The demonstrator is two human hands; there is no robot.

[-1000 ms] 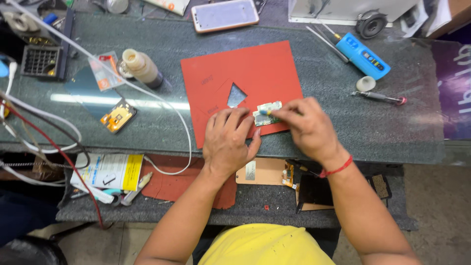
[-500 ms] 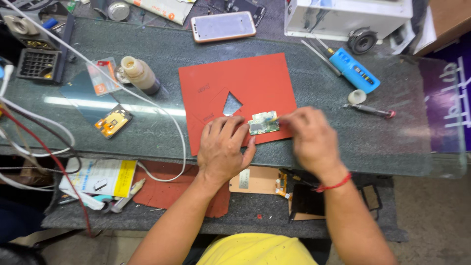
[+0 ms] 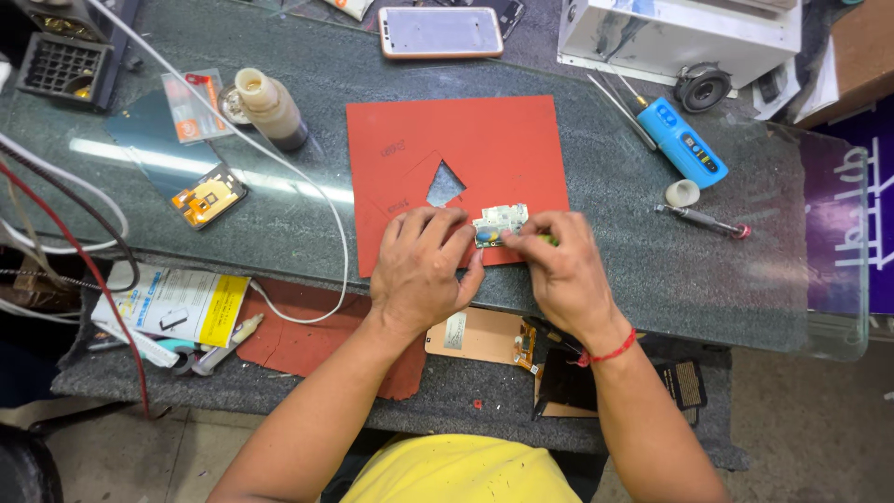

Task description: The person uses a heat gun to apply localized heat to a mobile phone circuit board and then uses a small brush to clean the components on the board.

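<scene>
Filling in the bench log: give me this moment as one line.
left hand: holds small circuit board | right hand: on board's right edge | board: over red mat | nearby: blue tool, phone

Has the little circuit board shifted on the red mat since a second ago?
Cannot tell. The circuit board sits pinched between both hands just below-right of the triangular cutout in the red mat, as before; the camera itself moved.

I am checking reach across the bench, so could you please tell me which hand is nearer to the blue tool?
Right. The right hand lies on the red mat's edge, below-left of the blue tool; the left hand is further left.
</scene>
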